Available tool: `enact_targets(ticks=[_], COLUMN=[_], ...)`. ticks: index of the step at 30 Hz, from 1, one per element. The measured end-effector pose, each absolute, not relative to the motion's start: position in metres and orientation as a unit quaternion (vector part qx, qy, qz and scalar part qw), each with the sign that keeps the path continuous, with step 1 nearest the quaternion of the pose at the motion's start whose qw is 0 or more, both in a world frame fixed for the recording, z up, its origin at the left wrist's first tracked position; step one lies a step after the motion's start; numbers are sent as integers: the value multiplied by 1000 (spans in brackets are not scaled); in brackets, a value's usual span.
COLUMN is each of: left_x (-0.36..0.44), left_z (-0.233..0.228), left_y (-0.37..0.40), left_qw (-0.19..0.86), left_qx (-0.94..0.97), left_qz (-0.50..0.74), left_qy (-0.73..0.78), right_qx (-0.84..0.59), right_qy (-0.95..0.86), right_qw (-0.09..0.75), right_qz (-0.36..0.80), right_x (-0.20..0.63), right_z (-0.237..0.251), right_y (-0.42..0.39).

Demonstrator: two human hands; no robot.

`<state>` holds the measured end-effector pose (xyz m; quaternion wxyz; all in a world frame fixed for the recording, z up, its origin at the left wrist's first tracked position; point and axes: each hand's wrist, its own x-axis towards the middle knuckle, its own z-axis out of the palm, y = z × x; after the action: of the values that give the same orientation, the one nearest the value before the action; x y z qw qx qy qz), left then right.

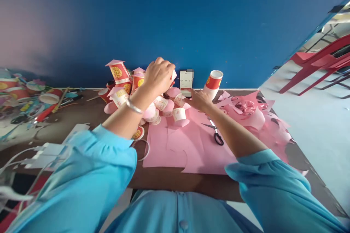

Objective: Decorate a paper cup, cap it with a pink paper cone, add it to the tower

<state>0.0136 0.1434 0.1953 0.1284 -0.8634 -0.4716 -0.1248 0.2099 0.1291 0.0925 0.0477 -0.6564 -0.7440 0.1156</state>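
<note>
- I see a heap of paper cups (131, 91), red-printed and capped with pink paper, at the far side of the table (169, 180) against the blue wall (175, 25).
- My left hand (159, 75) is raised over the heap, fingers curled tightly around something white; I cannot tell exactly what.
- My right hand (200, 99) lies low just beside the heap, fingers loosely spread, holding nothing that I can see, touching the pink paper sheet (186, 145).
- A phone (186, 80) stands against the wall between the hands, with a lone upright cup (213, 82) near it.
- Scissors (216, 133) lie on the sheet, pink scraps (254, 113) to their right.
</note>
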Motion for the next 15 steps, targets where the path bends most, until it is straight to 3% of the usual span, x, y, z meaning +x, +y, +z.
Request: enact_targets(ticks=[10, 15], left_x=[27, 22], left_z=[177, 185], left_y=[212, 220], left_qw=[167, 139], left_qx=[-853, -853], left_qz=[21, -26], left_qy=[-494, -502], right_qx=[-650, -646], right_qy=[-748, -752], right_qw=[0, -12], right_qz=[135, 133], right_x=[191, 182], right_z=[87, 85], right_y=[133, 130])
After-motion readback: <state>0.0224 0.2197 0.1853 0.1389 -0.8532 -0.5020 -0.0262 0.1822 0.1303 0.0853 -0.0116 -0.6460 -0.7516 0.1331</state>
